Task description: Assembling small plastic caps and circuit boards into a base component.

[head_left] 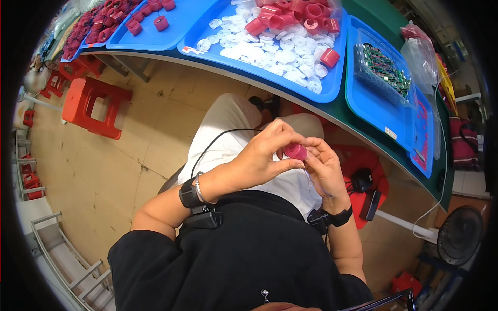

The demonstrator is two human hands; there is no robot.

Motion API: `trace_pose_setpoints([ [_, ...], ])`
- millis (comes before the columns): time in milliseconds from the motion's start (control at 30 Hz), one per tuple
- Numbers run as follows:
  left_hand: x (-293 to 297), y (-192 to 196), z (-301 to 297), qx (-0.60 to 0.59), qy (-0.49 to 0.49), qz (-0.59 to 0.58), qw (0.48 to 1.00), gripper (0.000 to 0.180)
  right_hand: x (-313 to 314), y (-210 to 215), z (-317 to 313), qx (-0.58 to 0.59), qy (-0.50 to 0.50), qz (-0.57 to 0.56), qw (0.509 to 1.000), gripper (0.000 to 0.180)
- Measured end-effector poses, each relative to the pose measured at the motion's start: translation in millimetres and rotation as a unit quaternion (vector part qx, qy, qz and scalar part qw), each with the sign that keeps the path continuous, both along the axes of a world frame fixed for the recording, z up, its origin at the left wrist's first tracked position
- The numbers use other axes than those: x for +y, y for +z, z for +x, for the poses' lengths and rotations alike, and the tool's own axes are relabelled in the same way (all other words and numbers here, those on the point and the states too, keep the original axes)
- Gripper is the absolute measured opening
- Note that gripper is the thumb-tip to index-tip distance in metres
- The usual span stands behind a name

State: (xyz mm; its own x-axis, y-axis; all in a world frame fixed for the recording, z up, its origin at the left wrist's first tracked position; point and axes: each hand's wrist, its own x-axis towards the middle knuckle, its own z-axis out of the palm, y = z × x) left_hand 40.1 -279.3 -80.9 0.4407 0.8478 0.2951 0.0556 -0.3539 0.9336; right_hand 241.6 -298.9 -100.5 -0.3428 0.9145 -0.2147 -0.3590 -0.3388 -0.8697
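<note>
Above my lap, both hands meet at a small pinkish-red plastic cylinder (295, 151). My left hand (272, 150) pinches it between thumb and fingers from the left. From the right, the fingers and thumb of my right hand (324, 163) close on its other side. The end turned upward shows a round recess; its inside is too small to make out. A thin pale wire or thread seems to run down by my right palm. Both wrists wear black straps with small devices.
Ahead, a blue tray (194, 46) bears white plastic discs (285, 54) and red hollow cylinders (314, 13). Right of it, another blue tray (371, 111) holds a clear box of green circuit boards (381, 67). Finished-looking red cylinders (161, 22) lie far left. A red stool (93, 106) stands left.
</note>
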Motion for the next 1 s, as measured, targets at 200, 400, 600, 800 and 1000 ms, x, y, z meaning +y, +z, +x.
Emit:
trace_pose_setpoints([
  [200, -5, -11, 2, -0.059, 0.024, -0.094, 0.994, 0.036, -2, -14, 4, 0.062, -0.035, -0.004, 0.997, 0.019],
  [400, -10, -20, 6, -0.063, 0.027, -0.129, 0.989, 0.034, -4, -24, 7, 0.029, -0.043, 0.005, 0.999, 0.018],
  [600, -8, -18, 4, -0.004, 0.026, -0.074, 0.997, 0.035, -2, -20, 9, 0.054, -0.028, -0.064, 0.996, 0.017],
  [800, -9, -16, 7, -0.013, 0.033, -0.023, 0.999, 0.038, -2, -27, 14, 0.088, -0.015, -0.100, 0.991, 0.015],
  [1000, -5, -14, 3, 0.000, 0.054, -0.013, 0.998, 0.039, 0, -25, 14, 0.107, -0.030, -0.080, 0.991, 0.021],
])
